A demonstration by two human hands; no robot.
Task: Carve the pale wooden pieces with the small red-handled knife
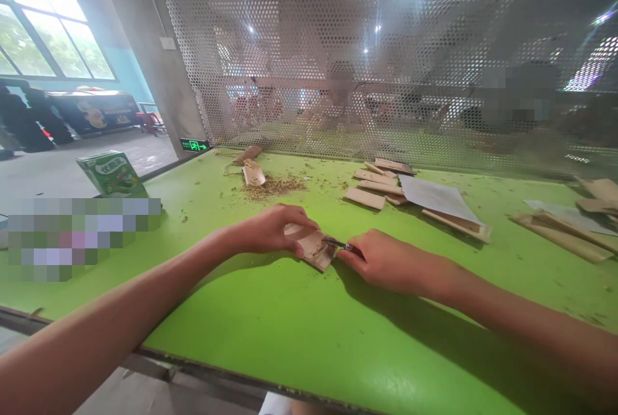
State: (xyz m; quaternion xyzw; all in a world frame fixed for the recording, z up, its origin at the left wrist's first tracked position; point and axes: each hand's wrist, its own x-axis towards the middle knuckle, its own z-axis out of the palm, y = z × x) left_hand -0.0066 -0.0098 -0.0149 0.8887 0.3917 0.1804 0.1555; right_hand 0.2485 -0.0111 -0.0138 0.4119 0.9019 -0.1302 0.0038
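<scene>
Left hand's point(268, 230) fingers pinch a wood piece point(309, 252); right hand's point(389, 262) clasp a carving tool point(337, 243).
Shallow strokes should avoid those pinching fingers.

Both arms are bare from the frame edges to the fingertips. The left forearm point(145, 299), toward 8 o'clock, is long and slender, broad near the edge and tapering to a narrow wrist. The right forearm point(506, 312), toward 4 o'clock, narrows likewise. The left hand point(270, 230) and right hand point(383, 260) are ungloved, with slim fingers. At 6 o'clock, a small white patch point(275, 404) may be clothing; its shape is cut off.
</scene>
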